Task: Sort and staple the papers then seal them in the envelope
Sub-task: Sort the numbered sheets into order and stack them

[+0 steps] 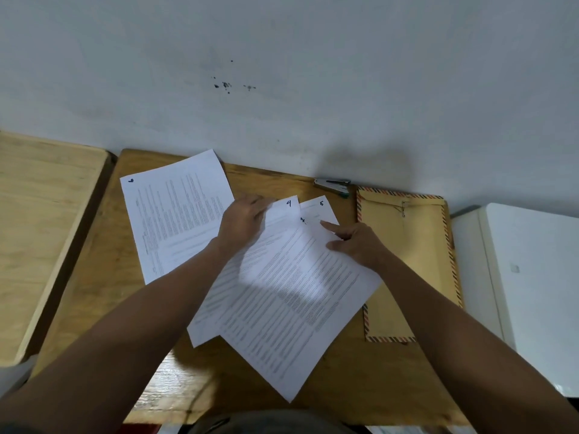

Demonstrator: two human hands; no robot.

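Note:
Several printed sheets with handwritten page numbers lie on a wooden table (94, 308). One sheet marked 6 (175, 214) lies apart at the left. A fanned pile (282, 292) in the middle shows corners marked 4 (288, 203) and 5 (321, 204). My left hand (244, 220) rests on the pile's upper left and pinches the sheet marked 4. My right hand (357, 242) presses on the top sheet, index finger stretched out. A brown envelope (407, 261) with a striped border lies at the right. A grey stapler (333, 186) sits by the wall.
A white wall runs close behind the table. A second, lighter wooden table (40, 230) stands at the left. A white cabinet-like surface (532, 277) stands at the right. Bare wood shows along the near edge of the table.

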